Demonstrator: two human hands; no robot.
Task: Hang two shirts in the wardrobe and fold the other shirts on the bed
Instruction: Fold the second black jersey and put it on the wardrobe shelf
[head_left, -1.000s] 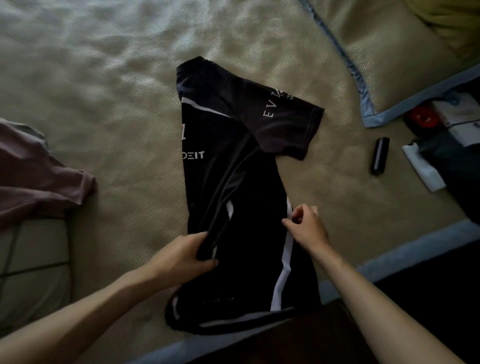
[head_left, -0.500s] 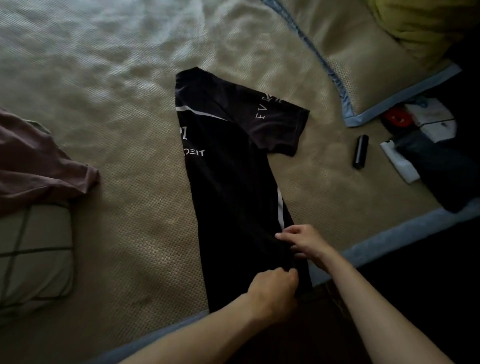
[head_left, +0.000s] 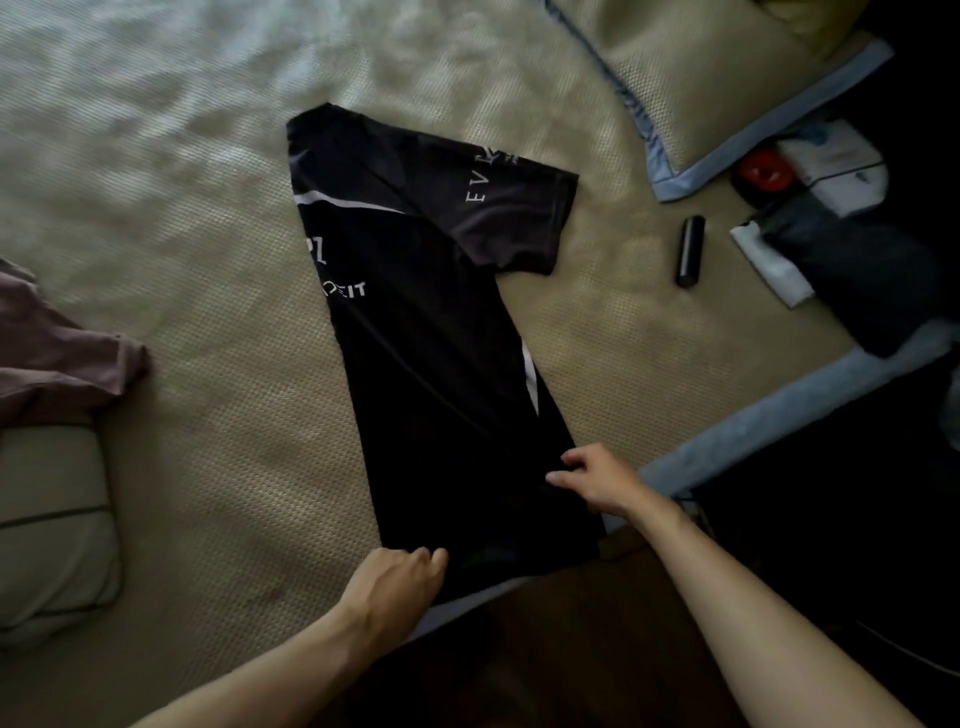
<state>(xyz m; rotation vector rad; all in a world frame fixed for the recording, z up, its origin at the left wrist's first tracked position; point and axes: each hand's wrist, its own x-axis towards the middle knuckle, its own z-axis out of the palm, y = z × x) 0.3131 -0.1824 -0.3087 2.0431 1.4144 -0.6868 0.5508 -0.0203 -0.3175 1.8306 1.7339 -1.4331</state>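
A black shirt (head_left: 436, 332) with white stripes and white lettering lies folded lengthwise on the beige bed (head_left: 208, 208), one sleeve sticking out to the right. My left hand (head_left: 395, 582) rests at the shirt's near left corner by the hem, fingers curled against the cloth. Over at the shirt's right edge, a little above the hem, my right hand (head_left: 597, 480) pinches the fabric. A mauve shirt (head_left: 57, 353) lies crumpled at the left edge of the bed.
A beige pillow with blue trim (head_left: 717, 83) lies at the upper right. A small black cylinder (head_left: 690, 250) sits beside it, with folded dark and white clothes (head_left: 841, 260) and a red item (head_left: 766, 169) further right. Another cushion (head_left: 52, 525) lies at left. The bed's blue edge (head_left: 779, 415) runs near me.
The shirt's left half has been folded over onto the right, making a narrow strip. My left hand moved from the shirt's middle down to its near hem corner; my right hand slid down the right edge.
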